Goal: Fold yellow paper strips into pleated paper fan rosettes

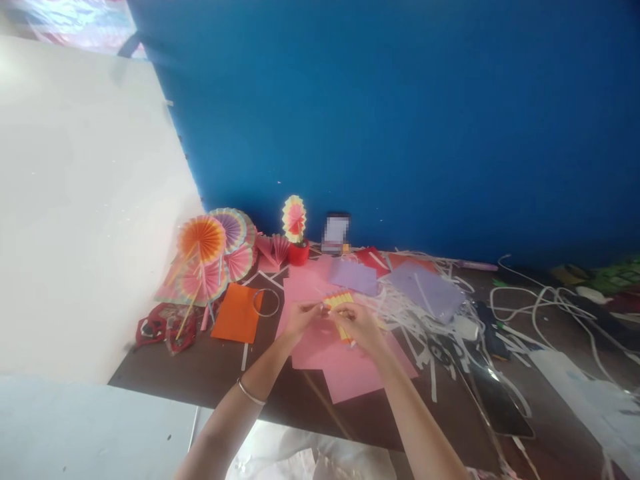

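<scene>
Yellow and orange, the pleated paper in the head view is between the person's two hands, just above overlapping pink sheets at the middle of the dark brown table. The left hand has its fingertips pinched on the paper's left edge. The right hand also has thumb and fingers pinched on the paper, from its right side; the fingertips of both hands are close together, and the exact contact is too small to make out. A silvery bangle circles the left forearm.

To the left of the pink sheets is an orange sheet, with a thin ring lying over its right edge. Farther left, several round pleated fans in orange, pink and purple overlap, with red-edged objects on their near side. At the far side, a red pot holds an upright yellow and pink paper flower. A lilac sheet lies on the far part of the pink ones. To the right spread white paper strips, then a dark, glossy slab nearer the person.
</scene>
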### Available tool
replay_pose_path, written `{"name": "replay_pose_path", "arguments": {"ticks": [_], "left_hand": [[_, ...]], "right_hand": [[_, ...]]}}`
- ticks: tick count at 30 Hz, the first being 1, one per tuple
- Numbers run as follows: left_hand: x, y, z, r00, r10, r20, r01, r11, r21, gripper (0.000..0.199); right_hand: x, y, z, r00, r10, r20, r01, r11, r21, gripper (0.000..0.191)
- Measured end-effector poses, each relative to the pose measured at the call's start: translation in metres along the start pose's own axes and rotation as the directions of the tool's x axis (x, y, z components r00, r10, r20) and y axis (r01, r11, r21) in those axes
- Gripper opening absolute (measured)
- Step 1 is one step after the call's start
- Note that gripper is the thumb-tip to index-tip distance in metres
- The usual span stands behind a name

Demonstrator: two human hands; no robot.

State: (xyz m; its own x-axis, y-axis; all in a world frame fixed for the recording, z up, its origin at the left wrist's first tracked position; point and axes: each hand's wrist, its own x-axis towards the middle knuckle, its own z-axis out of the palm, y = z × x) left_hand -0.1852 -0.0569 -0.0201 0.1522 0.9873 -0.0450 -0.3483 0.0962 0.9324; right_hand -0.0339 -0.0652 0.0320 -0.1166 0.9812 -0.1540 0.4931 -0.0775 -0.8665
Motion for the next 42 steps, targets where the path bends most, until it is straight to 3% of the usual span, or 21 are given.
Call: {"name": "replay_pose_path", "arguments": {"ticks": [7,12,27,33,38,42], "left_hand": [[0.010,-0.020,-0.004,1.000,-0.018,-0.004,0.018,0.999,-0.039,0.029],[0.009,-0.015,-0.005,0.999,0.042,0.032,-0.042,0.999,0.016,0.029],[0.012,-0.023,-0.008,0.993,0.078,0.093,-0.087,0.992,0.094,0.031],[0.010,-0.024,-0.006,0.993,0.095,0.068,-0.100,0.992,0.081,0.030],[0.008,-0.025,-0.006,0.991,0.123,0.043,-0.128,0.982,0.137,0.030],[0.010,-0.024,-0.007,0.985,0.170,-0.027,-0.158,0.955,0.251,0.029]], "right_hand": [[0.010,0.005,0.000,0.994,-0.106,-0.038,0.104,0.993,-0.052,0.021],[0.012,0.010,0.003,0.993,-0.110,-0.040,0.104,0.986,-0.127,0.024],[0.016,0.014,0.009,0.988,-0.119,-0.101,0.097,0.974,-0.205,0.022],[0.014,0.014,0.013,0.982,-0.120,-0.148,0.073,0.953,-0.293,0.023],[0.008,0.006,0.016,0.979,-0.070,-0.194,0.033,0.981,-0.190,0.024],[0.003,0.000,0.015,0.992,-0.024,-0.128,0.022,1.000,-0.014,0.032]]}}
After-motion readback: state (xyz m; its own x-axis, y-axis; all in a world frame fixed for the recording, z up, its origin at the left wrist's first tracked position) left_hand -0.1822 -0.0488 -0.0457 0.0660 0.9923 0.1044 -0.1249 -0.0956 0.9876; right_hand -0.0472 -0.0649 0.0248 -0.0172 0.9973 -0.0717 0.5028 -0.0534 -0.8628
